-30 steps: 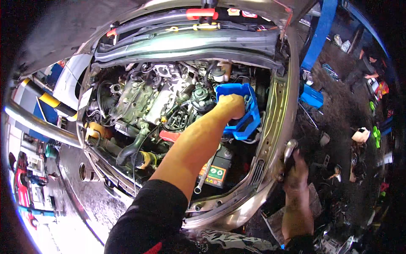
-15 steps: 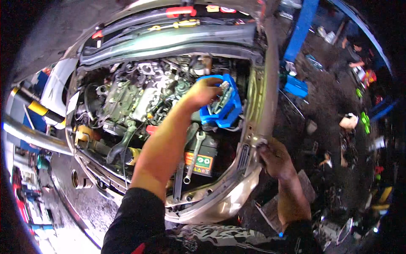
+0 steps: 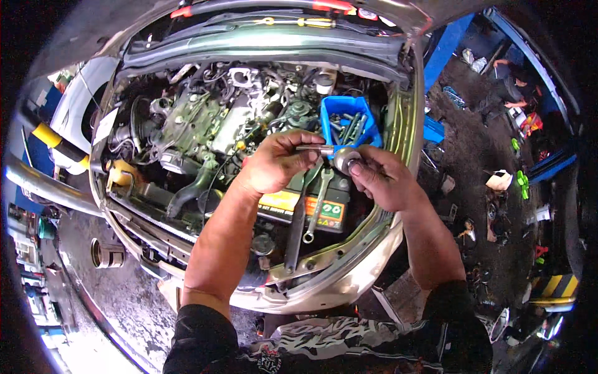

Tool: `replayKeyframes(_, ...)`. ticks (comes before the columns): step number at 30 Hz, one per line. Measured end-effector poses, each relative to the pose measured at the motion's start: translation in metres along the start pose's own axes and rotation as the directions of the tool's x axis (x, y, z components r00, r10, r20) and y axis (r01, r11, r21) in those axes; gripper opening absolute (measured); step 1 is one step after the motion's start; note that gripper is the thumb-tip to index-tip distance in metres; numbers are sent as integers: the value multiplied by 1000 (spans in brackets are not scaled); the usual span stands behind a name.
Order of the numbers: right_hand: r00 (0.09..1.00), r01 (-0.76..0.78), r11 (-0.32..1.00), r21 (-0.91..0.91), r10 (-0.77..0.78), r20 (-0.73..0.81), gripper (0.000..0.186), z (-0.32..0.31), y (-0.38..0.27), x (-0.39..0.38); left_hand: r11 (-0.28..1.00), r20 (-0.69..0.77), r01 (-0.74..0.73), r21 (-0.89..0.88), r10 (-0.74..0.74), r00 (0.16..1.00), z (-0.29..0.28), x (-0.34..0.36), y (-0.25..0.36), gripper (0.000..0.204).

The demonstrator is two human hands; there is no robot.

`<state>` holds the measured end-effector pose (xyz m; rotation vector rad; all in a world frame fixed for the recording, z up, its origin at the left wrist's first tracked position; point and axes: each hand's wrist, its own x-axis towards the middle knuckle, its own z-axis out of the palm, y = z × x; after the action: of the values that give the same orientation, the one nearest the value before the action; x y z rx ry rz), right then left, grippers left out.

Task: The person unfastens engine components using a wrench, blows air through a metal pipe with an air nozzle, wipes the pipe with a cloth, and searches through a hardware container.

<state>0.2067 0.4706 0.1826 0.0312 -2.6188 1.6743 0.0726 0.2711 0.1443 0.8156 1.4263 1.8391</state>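
Right hand point(image 3: 387, 179): clamped on a round-headed metal tool point(image 3: 344, 161).
Left hand point(image 3: 280, 162): pinching a slim metal piece point(image 3: 324, 149), long axis left-to-right, its right end at the tool's head.
Blue bin point(image 3: 341, 105): just beyond, holding metal pieces point(image 3: 356, 128).

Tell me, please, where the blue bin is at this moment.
In the head view, the blue bin sits right of centre, to the right of the engine and just beyond the right hand.
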Motion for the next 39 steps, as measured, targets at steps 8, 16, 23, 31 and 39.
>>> replayKeyframes(8,961,-114,887,447,-16,277,34,104,-32,39,970,146,28,-242,8,989,-74,-81,12,25)
replayKeyframes(16,934,-224,974,-15,219,284,27,158,-73,99,905,99,152,-398,-123,988,-142,-104,15,43)
replayKeyframes(23,935,-82,964,-251,162,315,26,175,-61,181,996,-173,-79,-29,73,982,-185,-77,-7,48)
replayKeyframes(31,867,-267,964,17,232,441,45,170,-1,255,964,-361,-150,-217,64,930,-275,13,-41,27)
replayKeyframes(39,979,109,564,-819,84,188,40,162,30,338,696,-599,-286,-659,-256,759,-330,110,-70,21)
